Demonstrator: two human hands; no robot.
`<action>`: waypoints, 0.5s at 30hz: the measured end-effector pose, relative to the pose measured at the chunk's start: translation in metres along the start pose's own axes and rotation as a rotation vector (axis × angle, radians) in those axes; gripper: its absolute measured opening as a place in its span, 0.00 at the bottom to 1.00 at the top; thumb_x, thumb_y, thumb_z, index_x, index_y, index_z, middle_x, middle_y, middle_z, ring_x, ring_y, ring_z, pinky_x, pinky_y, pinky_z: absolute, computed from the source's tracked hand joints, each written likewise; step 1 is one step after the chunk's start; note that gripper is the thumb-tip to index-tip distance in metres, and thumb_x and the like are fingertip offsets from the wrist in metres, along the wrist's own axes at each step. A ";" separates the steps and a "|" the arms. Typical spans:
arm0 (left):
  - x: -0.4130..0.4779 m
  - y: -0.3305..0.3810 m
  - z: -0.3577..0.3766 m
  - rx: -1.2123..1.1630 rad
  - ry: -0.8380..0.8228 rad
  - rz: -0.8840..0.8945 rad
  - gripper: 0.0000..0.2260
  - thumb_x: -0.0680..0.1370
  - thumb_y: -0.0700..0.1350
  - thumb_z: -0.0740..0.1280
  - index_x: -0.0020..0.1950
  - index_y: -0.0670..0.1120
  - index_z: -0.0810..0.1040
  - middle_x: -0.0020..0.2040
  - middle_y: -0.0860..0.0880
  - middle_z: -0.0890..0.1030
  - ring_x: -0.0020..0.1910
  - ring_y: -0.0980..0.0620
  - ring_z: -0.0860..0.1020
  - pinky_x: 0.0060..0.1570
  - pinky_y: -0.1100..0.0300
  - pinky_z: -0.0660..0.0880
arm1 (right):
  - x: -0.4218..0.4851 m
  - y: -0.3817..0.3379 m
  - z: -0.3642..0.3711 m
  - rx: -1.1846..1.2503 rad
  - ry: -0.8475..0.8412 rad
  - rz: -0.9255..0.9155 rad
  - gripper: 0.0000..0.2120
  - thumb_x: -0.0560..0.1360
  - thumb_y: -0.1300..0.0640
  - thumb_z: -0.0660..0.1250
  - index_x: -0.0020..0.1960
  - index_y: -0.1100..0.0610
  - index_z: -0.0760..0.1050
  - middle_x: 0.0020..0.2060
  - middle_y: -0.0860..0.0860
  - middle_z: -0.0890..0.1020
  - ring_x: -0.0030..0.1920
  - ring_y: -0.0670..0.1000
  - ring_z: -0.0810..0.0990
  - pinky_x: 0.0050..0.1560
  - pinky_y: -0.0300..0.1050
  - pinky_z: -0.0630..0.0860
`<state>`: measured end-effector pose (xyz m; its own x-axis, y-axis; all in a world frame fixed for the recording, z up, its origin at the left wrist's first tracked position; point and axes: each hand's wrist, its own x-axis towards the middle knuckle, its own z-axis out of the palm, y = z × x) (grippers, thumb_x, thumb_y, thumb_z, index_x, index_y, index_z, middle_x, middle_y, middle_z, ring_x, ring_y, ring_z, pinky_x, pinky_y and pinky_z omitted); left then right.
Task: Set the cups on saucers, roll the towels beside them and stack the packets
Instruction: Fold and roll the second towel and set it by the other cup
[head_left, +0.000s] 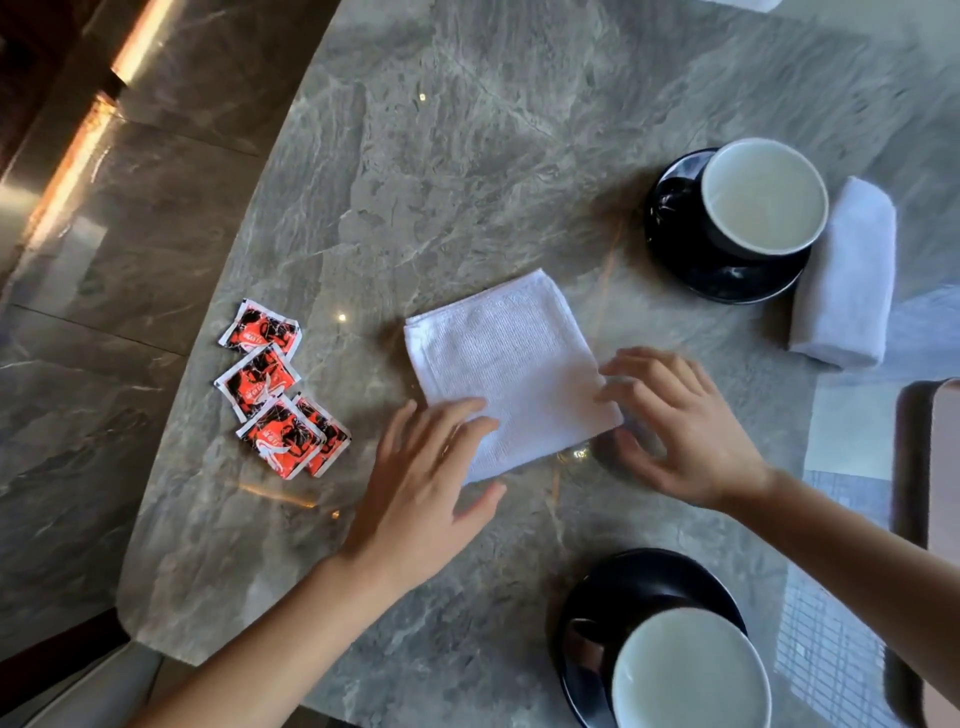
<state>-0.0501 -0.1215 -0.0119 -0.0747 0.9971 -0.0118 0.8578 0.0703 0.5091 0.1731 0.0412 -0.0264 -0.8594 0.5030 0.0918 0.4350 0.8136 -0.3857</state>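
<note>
2 corners of folded towel (498, 358), under released left hand (415, 493), released right hand (680, 431)

White towels (506, 364), black saucers (675, 249), red-and-black printed packets (262, 384), grey veined marble table (467, 156)

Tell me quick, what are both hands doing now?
Left hand: open, fingers resting on the flat white square cloth towel.
Right hand: open, fingertips touching that towel's edge.
</note>
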 end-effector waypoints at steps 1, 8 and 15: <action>-0.003 0.000 0.003 0.008 -0.022 -0.018 0.21 0.72 0.54 0.65 0.61 0.46 0.74 0.64 0.49 0.74 0.64 0.49 0.72 0.67 0.49 0.63 | -0.007 0.003 0.001 -0.027 -0.044 -0.002 0.20 0.66 0.56 0.71 0.58 0.54 0.74 0.61 0.51 0.75 0.67 0.55 0.69 0.65 0.47 0.63; 0.006 0.006 0.007 0.168 -0.099 -0.088 0.27 0.68 0.59 0.65 0.63 0.48 0.72 0.62 0.49 0.74 0.59 0.47 0.74 0.71 0.44 0.53 | -0.005 0.003 0.007 -0.146 0.056 0.006 0.08 0.74 0.56 0.66 0.53 0.54 0.79 0.59 0.55 0.79 0.63 0.57 0.72 0.68 0.60 0.62; 0.011 0.011 0.006 0.235 -0.110 -0.122 0.28 0.65 0.61 0.69 0.61 0.50 0.73 0.59 0.51 0.74 0.56 0.46 0.74 0.67 0.42 0.63 | 0.011 -0.016 -0.009 0.091 0.195 0.098 0.07 0.78 0.59 0.60 0.51 0.59 0.75 0.59 0.57 0.79 0.65 0.58 0.72 0.62 0.59 0.70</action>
<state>-0.0383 -0.1092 -0.0111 -0.1399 0.9770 -0.1610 0.9413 0.1816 0.2845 0.1590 0.0363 -0.0114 -0.7420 0.6325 0.2222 0.4806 0.7329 -0.4815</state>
